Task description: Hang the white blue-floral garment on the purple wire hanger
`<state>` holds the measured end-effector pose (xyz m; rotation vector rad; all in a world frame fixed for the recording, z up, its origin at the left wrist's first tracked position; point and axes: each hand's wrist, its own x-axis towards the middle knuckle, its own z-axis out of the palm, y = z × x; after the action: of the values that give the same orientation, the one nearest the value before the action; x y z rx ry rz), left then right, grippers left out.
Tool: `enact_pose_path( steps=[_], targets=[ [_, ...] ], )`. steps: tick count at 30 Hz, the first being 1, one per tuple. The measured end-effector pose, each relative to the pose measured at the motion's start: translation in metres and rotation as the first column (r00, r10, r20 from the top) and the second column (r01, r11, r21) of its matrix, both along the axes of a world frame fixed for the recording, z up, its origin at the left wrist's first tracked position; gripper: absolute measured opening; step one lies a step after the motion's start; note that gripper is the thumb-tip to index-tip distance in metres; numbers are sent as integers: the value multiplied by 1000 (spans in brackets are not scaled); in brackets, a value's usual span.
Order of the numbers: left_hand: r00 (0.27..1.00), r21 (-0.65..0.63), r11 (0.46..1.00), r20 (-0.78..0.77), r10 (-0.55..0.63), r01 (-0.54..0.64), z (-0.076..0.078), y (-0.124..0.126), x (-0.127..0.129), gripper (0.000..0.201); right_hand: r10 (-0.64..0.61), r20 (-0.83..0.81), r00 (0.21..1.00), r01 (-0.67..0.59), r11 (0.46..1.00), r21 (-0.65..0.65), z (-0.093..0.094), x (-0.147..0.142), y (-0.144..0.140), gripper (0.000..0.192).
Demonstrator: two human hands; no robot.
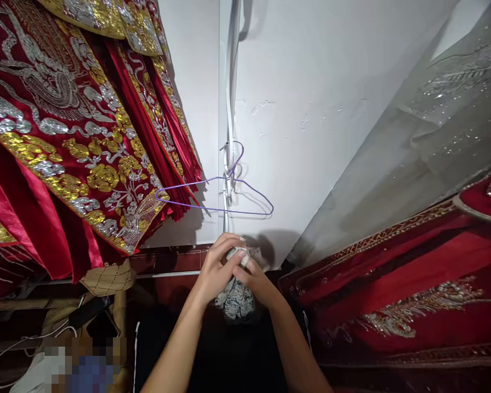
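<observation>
Both hands meet in front of the body around a bunched grey-and-white patterned cloth (235, 301). My left hand (220, 263) is closed on its gathered upper end, with the thumb pressed over the top. From the other side my right hand (256, 278) grips the same end, its fingers partly hidden. The rest of the cloth hangs in crumpled folds between the forearms. Just beyond the hands, a purple wire hanger (251, 212) hangs from a white strap on the wall, with no garment on it.
Red garments with gold and silver embroidery (106, 177) hang at the left. A sheer sparkling white fabric (445, 109) and a red beaded garment (425, 289) are at the right. A wooden seat (120, 316) at lower left bears a phone (102, 327) and a white cable (8, 349).
</observation>
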<state>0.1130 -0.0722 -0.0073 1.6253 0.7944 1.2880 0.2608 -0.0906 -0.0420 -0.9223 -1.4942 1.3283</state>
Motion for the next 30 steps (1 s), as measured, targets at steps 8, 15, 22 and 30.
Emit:
enact_pose_path(
  steps=[8, 15, 22, 30],
  targets=[
    [905, -261, 948, -331, -266, 184, -19, 1, -44, 34, -105, 120, 987, 75, 970, 232, 61, 29, 47, 7],
    [788, -120, 992, -615, -40, -43, -25, -4, -107, 27, -374, 115, 920, 321, 889, 327, 44, 38, 138, 28],
    [713, 90, 953, -644, 279, -291, -5, 11, -158, 19, -342, 260, 903, 274, 925, 264, 6, 57, 122, 21],
    [478, 332, 910, -775, 414, -250, 45, 46, -121, 27, -414, 353, 839, 337, 905, 261, 37, 95, 72, 16]
  ],
)
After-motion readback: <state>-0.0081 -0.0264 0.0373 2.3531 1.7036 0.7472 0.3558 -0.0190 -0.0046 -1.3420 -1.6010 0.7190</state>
